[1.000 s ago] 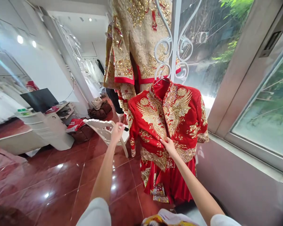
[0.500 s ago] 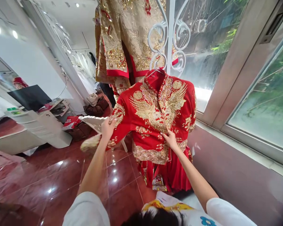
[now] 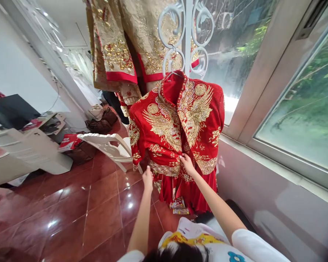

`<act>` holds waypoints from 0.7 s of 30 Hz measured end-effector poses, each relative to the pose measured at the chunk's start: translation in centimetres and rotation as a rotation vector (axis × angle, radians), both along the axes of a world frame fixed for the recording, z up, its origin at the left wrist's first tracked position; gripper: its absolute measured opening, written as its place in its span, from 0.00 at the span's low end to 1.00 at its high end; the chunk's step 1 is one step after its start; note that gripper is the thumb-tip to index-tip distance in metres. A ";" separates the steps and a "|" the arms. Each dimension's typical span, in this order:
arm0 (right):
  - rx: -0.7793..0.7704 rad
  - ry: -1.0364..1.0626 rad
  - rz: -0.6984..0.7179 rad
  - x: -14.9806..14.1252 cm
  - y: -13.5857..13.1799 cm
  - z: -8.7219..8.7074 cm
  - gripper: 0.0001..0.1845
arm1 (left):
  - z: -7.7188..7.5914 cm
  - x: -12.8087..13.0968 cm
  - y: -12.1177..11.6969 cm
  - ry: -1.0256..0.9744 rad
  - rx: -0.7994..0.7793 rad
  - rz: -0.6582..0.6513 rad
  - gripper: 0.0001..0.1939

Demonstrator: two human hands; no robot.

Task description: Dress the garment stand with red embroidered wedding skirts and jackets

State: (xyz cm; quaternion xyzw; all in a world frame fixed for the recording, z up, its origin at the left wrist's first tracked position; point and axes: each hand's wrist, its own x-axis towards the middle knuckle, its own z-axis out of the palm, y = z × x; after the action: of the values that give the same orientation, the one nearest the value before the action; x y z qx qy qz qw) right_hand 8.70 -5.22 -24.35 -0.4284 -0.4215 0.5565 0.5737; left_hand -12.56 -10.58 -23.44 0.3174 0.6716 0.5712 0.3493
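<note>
A red embroidered jacket [image 3: 166,125] with gold wings and a standing collar hangs from a wire hanger [image 3: 172,69]. Its front is parted below the collar. My right hand [image 3: 188,164] pinches the jacket's front edge near the lower middle. My left hand [image 3: 147,179] is closed, thumb up, at the jacket's lower left hem; whether cloth is between its fingers cannot be made out. The jacket's left-side sleeve [image 3: 135,142] hangs down just above that hand. Below the hem shows a red pleated skirt [image 3: 200,193].
The hanger hooks onto a white scrolled metal stand [image 3: 189,36]. Behind hang gold garments [image 3: 147,40] with red trim. A white chair [image 3: 106,143] stands left of the jacket; a window [image 3: 297,109] and low wall [image 3: 262,203] are on the right. Bags [image 3: 102,120] lie further back.
My left hand has let go of the outstretched sleeve and moved down and right to the hem; the sleeve now hangs. My right hand has drawn the front edge left, and the front has opened.
</note>
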 end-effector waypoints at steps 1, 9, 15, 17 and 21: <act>-0.019 0.027 -0.009 -0.3 -0.3 -0.2 0.21 | -1.9 1.5 -0.8 -0.129 -0.095 -0.076 0.20; -0.223 0.173 -0.029 0.6 -4.4 -1.7 0.20 | -7.2 8.6 -0.8 -0.830 -0.134 -0.324 0.16; -0.420 0.223 -0.320 7.7 -8.9 -5.3 0.32 | -6.7 9.0 -2.5 -0.888 -0.053 -0.248 0.10; -0.420 0.265 -0.397 9.7 -8.8 -5.7 0.38 | -6.4 9.1 -2.7 -0.810 0.000 -0.175 0.12; -0.382 0.344 -0.433 10.5 -7.5 -5.1 0.42 | -6.1 9.7 -2.3 -0.663 0.032 -0.056 0.10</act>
State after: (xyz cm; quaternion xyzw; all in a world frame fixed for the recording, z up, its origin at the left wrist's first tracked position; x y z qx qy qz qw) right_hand 19.24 -12.75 -29.46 -0.5076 -0.1058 0.5550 0.6505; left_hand -2.85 -12.92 -29.51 0.1378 0.5034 0.6440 0.5593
